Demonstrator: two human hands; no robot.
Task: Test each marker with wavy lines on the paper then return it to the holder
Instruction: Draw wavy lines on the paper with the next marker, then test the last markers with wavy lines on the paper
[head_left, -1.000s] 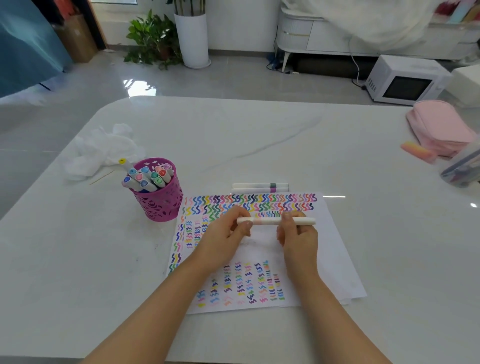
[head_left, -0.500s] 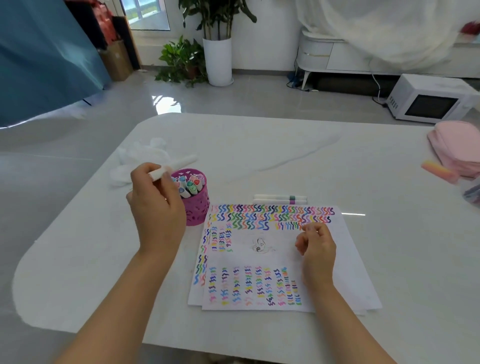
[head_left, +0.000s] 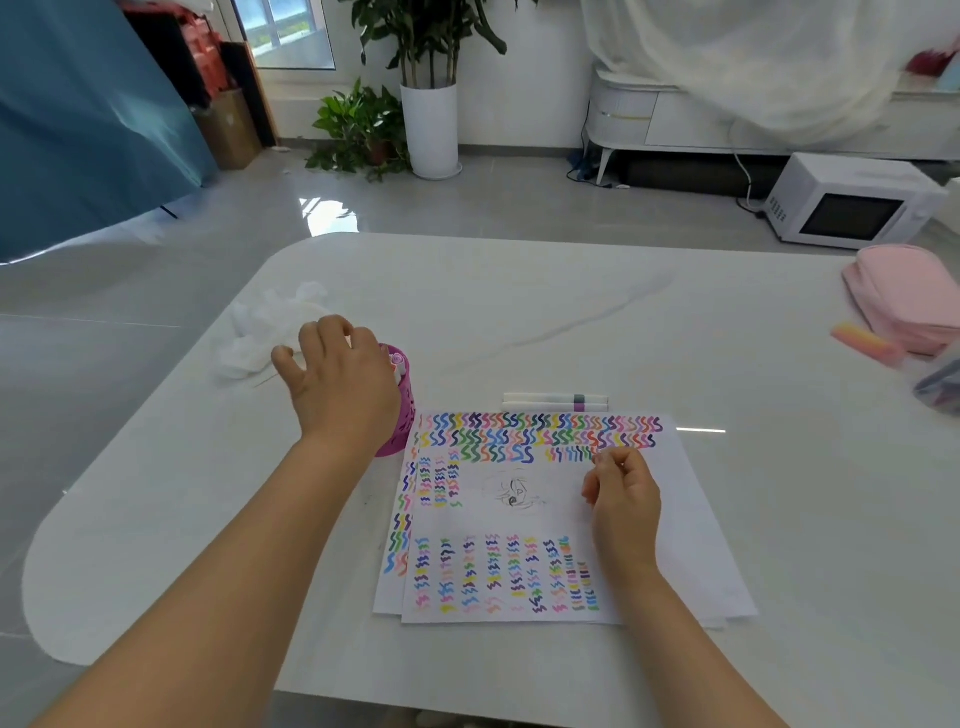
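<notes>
The counter (head_left: 519, 312) is glossy white stone with faint grey veins, smooth like the shiny floor (head_left: 467, 208). The paper (head_left: 691, 545) is matt, the holder (head_left: 402, 410) looks like pierced pink plastic, the tissue (head_left: 265, 332) is soft and crumpled, the pouch (head_left: 904, 296) pink cloth.

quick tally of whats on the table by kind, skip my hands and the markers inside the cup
loose markers: 2
pink marker holder: 1
paper stack: 1
crumpled tissue: 1
thin stick: 1
pink pouch: 1
pink-orange block: 1
clear container, cut off at the right edge: 1
total: 9
</notes>
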